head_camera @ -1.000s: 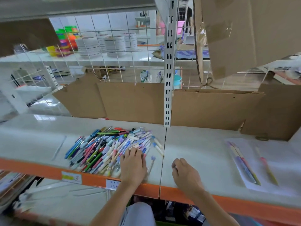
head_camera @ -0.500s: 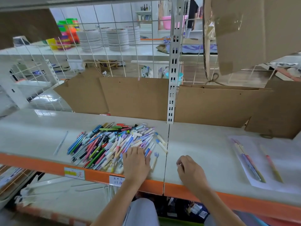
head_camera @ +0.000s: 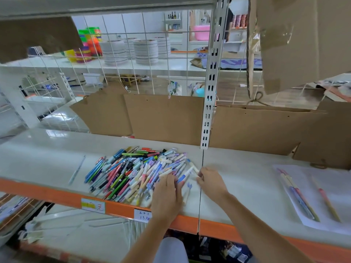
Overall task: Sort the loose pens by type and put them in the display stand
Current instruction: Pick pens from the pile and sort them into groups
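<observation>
A heap of loose pens (head_camera: 133,171) in many colours lies on the white shelf (head_camera: 247,179), left of the shelf seam. My left hand (head_camera: 167,194) rests flat on the heap's right edge with its fingers straight over the pens. My right hand (head_camera: 210,181) is at the seam beside it. Its curled fingertips pinch the end of a white pen with a blue band (head_camera: 187,174) at the heap's right side. No display stand is in view.
A white paper sheet (head_camera: 332,221) on the right carries a few long pens (head_camera: 298,196). A single clear pen (head_camera: 77,170) lies left of the heap. Cardboard panels (head_camera: 165,116) line the back, and a slotted post (head_camera: 209,111) stands mid-shelf. The front edge is orange (head_camera: 47,192).
My right hand has moved left from the bare shelf to the heap's edge and taken a white pen's end. My left hand stayed on the pens.
</observation>
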Tool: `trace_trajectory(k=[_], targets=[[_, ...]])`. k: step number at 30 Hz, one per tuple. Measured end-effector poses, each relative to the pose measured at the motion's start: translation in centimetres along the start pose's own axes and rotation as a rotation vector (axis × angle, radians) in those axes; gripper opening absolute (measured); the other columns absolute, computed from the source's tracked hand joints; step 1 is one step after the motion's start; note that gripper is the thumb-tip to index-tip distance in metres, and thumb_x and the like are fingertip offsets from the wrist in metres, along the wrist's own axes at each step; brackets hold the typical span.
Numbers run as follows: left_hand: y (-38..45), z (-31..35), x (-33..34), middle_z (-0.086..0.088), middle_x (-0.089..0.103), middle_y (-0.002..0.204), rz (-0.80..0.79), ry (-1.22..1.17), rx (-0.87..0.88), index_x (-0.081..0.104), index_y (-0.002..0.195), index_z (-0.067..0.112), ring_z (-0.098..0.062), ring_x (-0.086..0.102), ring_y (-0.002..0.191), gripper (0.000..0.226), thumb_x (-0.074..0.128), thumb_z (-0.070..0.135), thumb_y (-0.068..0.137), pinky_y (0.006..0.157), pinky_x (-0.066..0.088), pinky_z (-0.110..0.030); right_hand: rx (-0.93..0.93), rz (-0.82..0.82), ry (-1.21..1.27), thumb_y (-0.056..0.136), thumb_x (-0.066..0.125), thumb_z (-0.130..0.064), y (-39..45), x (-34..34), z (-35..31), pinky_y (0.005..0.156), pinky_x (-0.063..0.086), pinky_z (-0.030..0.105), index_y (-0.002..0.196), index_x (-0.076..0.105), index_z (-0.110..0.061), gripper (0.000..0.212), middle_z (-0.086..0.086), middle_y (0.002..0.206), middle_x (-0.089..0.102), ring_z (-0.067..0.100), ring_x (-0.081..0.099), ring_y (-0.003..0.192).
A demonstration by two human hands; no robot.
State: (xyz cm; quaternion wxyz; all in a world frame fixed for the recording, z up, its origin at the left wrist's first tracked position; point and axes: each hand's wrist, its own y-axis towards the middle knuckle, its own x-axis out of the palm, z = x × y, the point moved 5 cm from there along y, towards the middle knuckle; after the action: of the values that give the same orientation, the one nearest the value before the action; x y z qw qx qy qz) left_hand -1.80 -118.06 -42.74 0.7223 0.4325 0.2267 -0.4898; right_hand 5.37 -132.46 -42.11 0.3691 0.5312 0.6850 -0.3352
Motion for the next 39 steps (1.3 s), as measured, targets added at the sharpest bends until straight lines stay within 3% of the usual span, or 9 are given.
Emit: trace_trajectory(k=[3, 5, 7, 11, 16, 21, 26, 30, 39], targets=[[-0.3, 0.1, 0.2, 0.003, 0.055, 0.088, 0.0, -0.032, 0.061, 0.052, 0.096, 0.015, -0.017, 0.054, 0.075, 0.017, 0.044, 0.029, 0.098, 0.061, 0.044, -0.032, 0.13, 0.112, 0.534, 0.088, 0.056, -0.011, -1.2, -2.2, 1.0, 0.056, 0.037, 0.02, 0.082, 0.062, -0.008, 0.01, 0.003, 0.072, 0.056, 0.013, 0.049, 0.064], [-0.5, 0.2, 0.1, 0.003, 0.06, 0.082, 0.012, -0.038, 0.106, 0.051, 0.097, 0.016, -0.02, 0.059, 0.067, 0.019, 0.042, 0.032, 0.098, 0.053, 0.044, -0.032, 0.2, 0.102, 1.041, 0.089, 0.053, -0.004, -2.1, -3.3, 1.2, 0.047, 0.035, 0.017, 0.071, 0.058, -0.008, 0.019, 0.005, 0.064, 0.053, 0.01, 0.043, 0.052], [-0.7, 0.4, -0.1, 0.007, 0.057, 0.071, 0.013, -0.031, 0.145, 0.048, 0.094, 0.018, -0.017, 0.056, 0.054, 0.019, 0.04, 0.035, 0.097, 0.046, 0.037, -0.028, 0.202, 0.067, 1.275, 0.092, 0.05, -0.001, -2.7, -4.1, 0.9, 0.044, 0.036, 0.016, 0.074, 0.058, -0.007, 0.021, 0.005, 0.064, 0.057, 0.008, 0.046, 0.05], [-0.7, 0.7, -0.5, 0.013, 0.044, 0.065, 0.003, -0.045, 0.156, 0.047, 0.091, 0.02, -0.009, 0.04, 0.047, 0.022, 0.036, 0.037, 0.097, 0.044, 0.026, -0.025, 0.174, 0.017, 1.257, 0.094, 0.05, -0.003, -3.4, -4.1, 0.6, 0.047, 0.039, 0.016, 0.082, 0.06, -0.003, 0.016, 0.007, 0.069, 0.061, 0.008, 0.052, 0.053], [-0.8, 0.6, -0.6, 0.011, 0.047, 0.066, -0.024, -0.061, 0.13, 0.05, 0.094, 0.017, -0.013, 0.048, 0.051, 0.029, 0.031, 0.039, 0.096, 0.048, 0.029, -0.026, 0.205, 0.047, 1.213, 0.094, 0.051, -0.003, -3.5, -3.8, 0.9, 0.048, 0.038, 0.018, 0.081, 0.061, -0.004, 0.017, 0.007, 0.07, 0.06, 0.011, 0.05, 0.054], [-0.8, 0.7, -0.8, 0.014, 0.038, 0.06, -0.008, -0.089, 0.154, 0.052, 0.092, 0.016, -0.008, 0.039, 0.047, 0.036, 0.029, 0.043, 0.096, 0.043, 0.024, -0.023, 0.213, -0.029, 1.271, 0.095, 0.05, -0.004, -3.8, -3.6, 0.7, 0.048, 0.038, 0.018, 0.082, 0.061, -0.003, 0.017, 0.007, 0.068, 0.06, 0.01, 0.05, 0.054], [-0.9, 0.9, -0.7, 0.012, 0.052, 0.066, -0.02, -0.065, 0.204, 0.052, 0.094, 0.019, -0.009, 0.05, 0.048, 0.033, 0.031, 0.044, 0.097, 0.041, 0.039, -0.03, 0.228, -0.028, 1.349, 0.095, 0.049, -0.004, -4.0, -4.0, 1.0, 0.045, 0.039, 0.017, 0.083, 0.061, -0.002, 0.017, 0.007, 0.066, 0.059, 0.009, 0.048, 0.05], [-0.7, 1.7, -0.8, 0.019, 0.043, 0.061, -0.049, -0.123, 0.18, 0.053, 0.095, 0.018, -0.005, 0.046, 0.051, 0.038, 0.031, 0.049, 0.096, 0.046, 0.037, -0.027, 0.2, 0.029, 1.324, 0.094, 0.051, -0.004, -4.5, -5.0, 1.6, 0.046, 0.038, 0.017, 0.084, 0.059, -0.002, 0.014, 0.007, 0.067, 0.058, 0.008, 0.048, 0.051], [0.0, 7.8, 0.3, 0.015, 0.04, 0.056, -0.115, -0.19, 0.243, 0.054, 0.092, 0.015, 0.0, 0.043, 0.052, 0.014, 0.05, 0.027, 0.097, 0.05, 0.022, -0.017, 0.125, 0.127, 1.285, 0.094, 0.052, -0.005, -7.1, -9.0, 5.2, 0.053, 0.038, 0.02, 0.075, 0.055, -0.007, 0.02, 0.007, 0.07, 0.058, 0.011, 0.047, 0.056]])
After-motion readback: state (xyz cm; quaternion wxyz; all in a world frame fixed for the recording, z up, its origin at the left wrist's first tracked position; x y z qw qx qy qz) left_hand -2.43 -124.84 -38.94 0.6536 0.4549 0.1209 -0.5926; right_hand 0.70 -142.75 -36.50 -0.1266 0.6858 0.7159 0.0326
